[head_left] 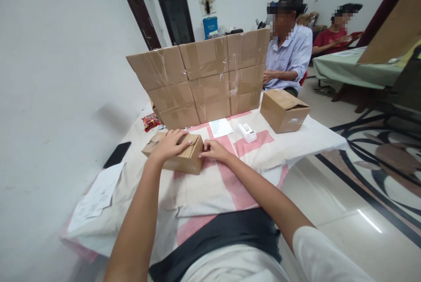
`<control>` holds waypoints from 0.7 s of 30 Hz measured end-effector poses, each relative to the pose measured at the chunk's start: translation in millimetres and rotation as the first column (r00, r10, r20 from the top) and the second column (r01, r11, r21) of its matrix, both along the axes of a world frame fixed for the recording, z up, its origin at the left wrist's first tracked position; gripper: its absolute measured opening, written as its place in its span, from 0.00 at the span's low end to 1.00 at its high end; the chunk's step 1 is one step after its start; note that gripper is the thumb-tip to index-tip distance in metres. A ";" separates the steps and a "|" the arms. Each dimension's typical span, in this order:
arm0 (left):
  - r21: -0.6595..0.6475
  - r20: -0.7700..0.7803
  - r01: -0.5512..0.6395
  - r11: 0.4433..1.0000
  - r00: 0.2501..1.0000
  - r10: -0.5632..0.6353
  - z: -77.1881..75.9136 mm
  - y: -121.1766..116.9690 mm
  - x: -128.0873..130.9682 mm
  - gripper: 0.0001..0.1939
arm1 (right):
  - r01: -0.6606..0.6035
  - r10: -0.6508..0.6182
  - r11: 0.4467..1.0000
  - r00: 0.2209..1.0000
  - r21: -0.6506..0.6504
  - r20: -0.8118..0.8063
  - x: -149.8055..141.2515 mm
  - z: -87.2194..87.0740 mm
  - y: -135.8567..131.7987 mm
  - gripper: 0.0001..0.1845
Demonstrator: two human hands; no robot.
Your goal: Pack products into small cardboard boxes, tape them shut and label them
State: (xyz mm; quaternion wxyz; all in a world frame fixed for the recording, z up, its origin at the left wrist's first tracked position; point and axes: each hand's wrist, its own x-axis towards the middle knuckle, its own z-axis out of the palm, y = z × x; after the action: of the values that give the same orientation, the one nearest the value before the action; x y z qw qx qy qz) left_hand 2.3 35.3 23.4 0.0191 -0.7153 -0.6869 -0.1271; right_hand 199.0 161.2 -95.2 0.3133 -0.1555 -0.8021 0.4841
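Observation:
A small brown cardboard box lies on the cloth-covered table in front of me. My left hand rests across its top, fingers stretched out and thumb apart. At the box's right end, my right hand has its fingers curled and pinched together close against the cardboard. Whatever sits between those fingertips, if anything, is too small to make out. Behind and to the right of this hand stands a white device, apart from it. A printed sheet lies just beyond the box.
A partition of taped cardboard boxes stands across the table. To the right sits a larger carton. A red snack packet, a black phone and papers lie at left. A person sits behind the partition; another is farther back.

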 end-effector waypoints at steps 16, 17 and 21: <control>0.007 0.046 -0.023 1.000 0.999 0.023 -0.5 0.1 1.3 0.30 | -0.090 0.094 0.994 0.992 0.056 -0.083 8.1 4.2 -6.1 0.15; 0.007 0.047 -0.026 1.000 0.999 0.025 -0.4 0.0 1.4 0.30 | -0.098 0.103 0.994 0.991 0.055 -0.089 7.9 4.1 -6.5 0.15; 0.007 0.054 -0.028 1.000 0.998 0.028 0.3 -0.4 2.0 0.31 | -0.122 0.129 0.990 0.988 0.078 -0.091 7.9 4.8 -9.2 0.12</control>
State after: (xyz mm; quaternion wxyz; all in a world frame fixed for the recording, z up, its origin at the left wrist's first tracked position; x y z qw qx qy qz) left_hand 4.2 34.9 23.7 0.0051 -0.7018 -0.6967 -0.1485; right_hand 207.0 152.0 -90.5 0.3257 -0.0700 -0.8112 0.4806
